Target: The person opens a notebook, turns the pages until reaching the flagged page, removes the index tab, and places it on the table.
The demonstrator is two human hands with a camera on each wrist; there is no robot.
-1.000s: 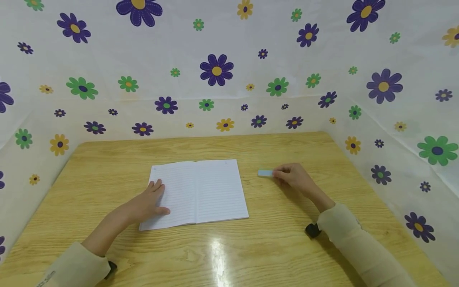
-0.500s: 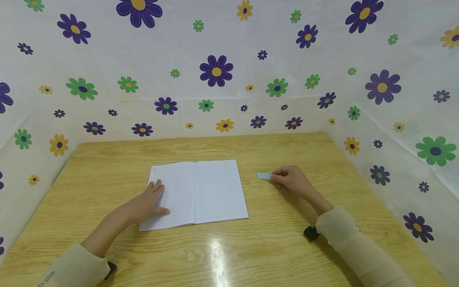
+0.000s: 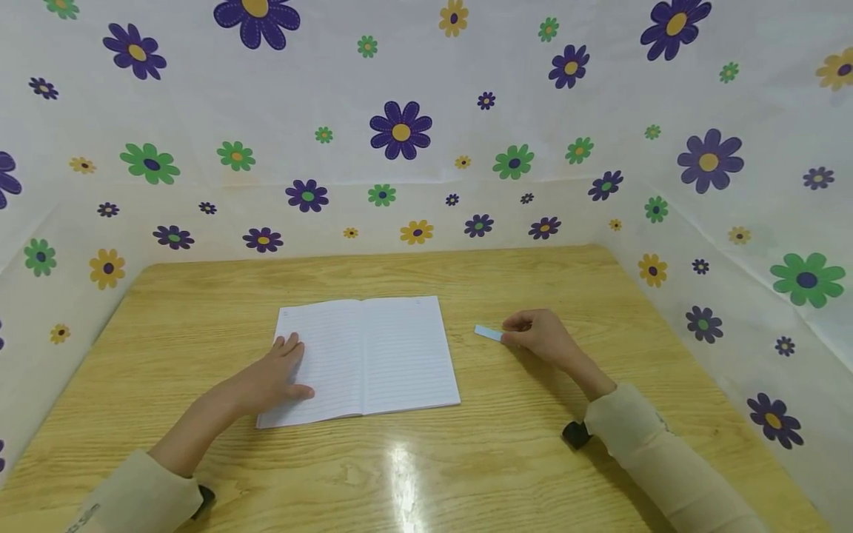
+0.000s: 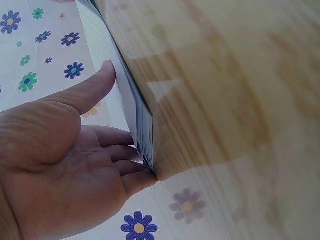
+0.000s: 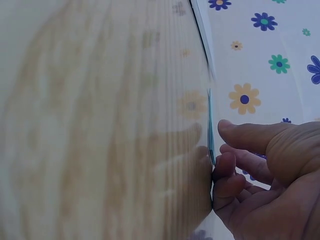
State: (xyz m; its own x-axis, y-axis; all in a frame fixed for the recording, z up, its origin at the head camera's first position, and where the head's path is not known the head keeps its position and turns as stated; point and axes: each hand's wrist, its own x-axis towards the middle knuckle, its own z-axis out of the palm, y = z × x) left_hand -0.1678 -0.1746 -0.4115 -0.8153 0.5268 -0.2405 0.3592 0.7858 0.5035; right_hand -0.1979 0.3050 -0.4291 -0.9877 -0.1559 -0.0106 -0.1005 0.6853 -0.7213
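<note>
An open notebook with ruled white pages [image 3: 406,355] lies on the wooden table. My left hand [image 3: 269,381] rests on its left page, thumb spread from the fingers; the left wrist view shows this hand [image 4: 75,165] at the edge of the stacked pages [image 4: 137,115]. Right of the notebook is a small, thin light blue strip [image 3: 488,333], apparently paper. Its near end is at the thumb and curled fingers of my right hand [image 3: 543,339]. In the right wrist view the strip [image 5: 210,127] appears edge-on, low over the table, beside that hand [image 5: 270,170].
The wooden tabletop [image 3: 320,481] spreads around the notebook. A white cloth with printed flowers [image 3: 266,111] closes off the back and both sides. A dark wrist device [image 3: 576,434] sits under the right sleeve, close to the table.
My right hand has shifted slightly toward me, and the blue strip has turned from nearly level to slanting, its far end pointing up and left. The left hand and notebook stay in place.
</note>
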